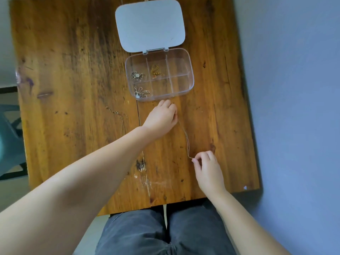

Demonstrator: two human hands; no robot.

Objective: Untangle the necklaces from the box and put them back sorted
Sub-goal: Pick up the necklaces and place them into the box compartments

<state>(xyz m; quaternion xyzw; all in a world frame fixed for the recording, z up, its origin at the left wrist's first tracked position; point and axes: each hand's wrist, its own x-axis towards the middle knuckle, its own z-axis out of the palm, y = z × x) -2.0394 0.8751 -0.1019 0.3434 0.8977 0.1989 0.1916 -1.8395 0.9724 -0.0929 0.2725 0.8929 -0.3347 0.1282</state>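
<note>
My right hand [206, 168] pinches one end of a thin chain [185, 138] between thumb and forefinger, the other fingers curled. My left hand [161, 116] closes its fingertips on the far end, near the box [191, 83]; the pinch itself is on the side turned away from me, so I take it as a pinch, not a certainty. The chain runs doubled and fairly straight between the two hands, over the table [73, 70].

The box is clear plastic, divided into six compartments, just beyond my left hand. Its grey lid [150, 24] lies flat, hinged open away from me. Three compartments hold necklaces: a silver one [136, 75] in the far left, a gold one [156, 70] in the far middle, another silver one [142, 93] in the near left. The other three look bare.

A second loose chain [117, 116] lies on the wood to the left, well apart from the box, partly passing behind my left forearm [92, 162]. That forearm crosses much of the near table. A teal chair [9, 129] stands off the left edge, and a blue wall [294, 89] runs along the right.
</note>
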